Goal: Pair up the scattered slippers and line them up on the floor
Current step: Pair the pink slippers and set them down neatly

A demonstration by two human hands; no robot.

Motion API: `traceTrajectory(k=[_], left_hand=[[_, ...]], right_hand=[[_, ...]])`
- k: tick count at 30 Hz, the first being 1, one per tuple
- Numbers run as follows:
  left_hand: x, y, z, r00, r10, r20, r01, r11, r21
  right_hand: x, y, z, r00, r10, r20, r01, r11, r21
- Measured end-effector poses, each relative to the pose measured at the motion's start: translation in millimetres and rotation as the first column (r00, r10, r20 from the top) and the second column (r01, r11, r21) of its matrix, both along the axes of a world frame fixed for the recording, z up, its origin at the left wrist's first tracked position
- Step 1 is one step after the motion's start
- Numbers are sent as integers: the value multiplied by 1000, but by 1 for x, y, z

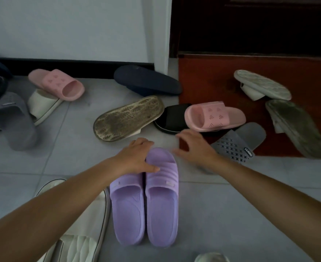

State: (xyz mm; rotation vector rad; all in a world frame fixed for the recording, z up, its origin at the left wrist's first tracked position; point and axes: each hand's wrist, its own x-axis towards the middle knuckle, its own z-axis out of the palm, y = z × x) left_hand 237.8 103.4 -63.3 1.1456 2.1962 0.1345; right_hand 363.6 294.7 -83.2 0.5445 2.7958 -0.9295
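Two purple slippers [144, 205] lie side by side on the grey tile floor, toes away from me. My left hand [137, 157] rests on the toe of the left purple slipper, fingers curled over it. My right hand [193, 146] hovers open just right of the pair, blurred, holding nothing. One pink slipper [214, 116] lies just beyond my right hand, on a black slipper [173, 118]. The other pink slipper [57, 84] is far left near the wall.
A white slipper lies sole up [127, 120] in the middle. A navy slipper [146, 80] leans at the wall corner. Grey slippers [237, 142] [12, 118] and more upturned white ones [261, 84] [295, 127] lie around. White slippers [80, 224] sit at lower left.
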Motion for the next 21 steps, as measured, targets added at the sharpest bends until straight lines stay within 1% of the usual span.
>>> traceTrajectory(k=[2,4,5,7,9,10,12,13,15,16,18,20,21], left_hand=[[-2,16,6,1000,-18,4,18,1000,-10],[-3,34,13,999,-46,-7,46,999,-26],[-2,43,16,998,-63,-24,62,998,-31],[-2,59,20,994,-89,-67,87,996,-32],[-2,70,22,988,-110,-110,105,993,-45],[-3,74,21,985,-113,-129,106,993,-56],[-6,74,19,983,-99,-156,89,993,-73],[-9,72,18,982,-88,-166,76,994,-78],[-17,65,16,984,-52,-169,40,996,-74],[-23,61,16,987,-25,-157,13,997,-77],[-34,53,20,989,33,-142,-46,995,-92],[-46,49,27,983,64,-174,-81,992,-94],[-54,48,32,977,68,-202,-87,992,-87]], right_hand=[[1,27,7,973,-187,-137,198,977,73],[0,52,12,904,-372,-210,406,901,150],[-1,64,13,866,-460,-195,490,858,153],[-4,84,12,810,-581,-73,585,799,139],[-8,96,7,770,-637,29,631,768,106],[-10,98,4,758,-650,54,647,759,65],[-14,99,-1,732,-679,51,681,731,-47],[-15,99,-1,704,-710,29,708,697,-116],[-20,101,5,611,-791,-8,759,589,-277],[-24,102,8,577,-816,-34,762,553,-336],[-34,99,14,547,-828,-120,733,543,-409],[-46,85,21,530,-822,-210,686,561,-464],[-53,74,23,535,-807,-252,650,583,-487]])
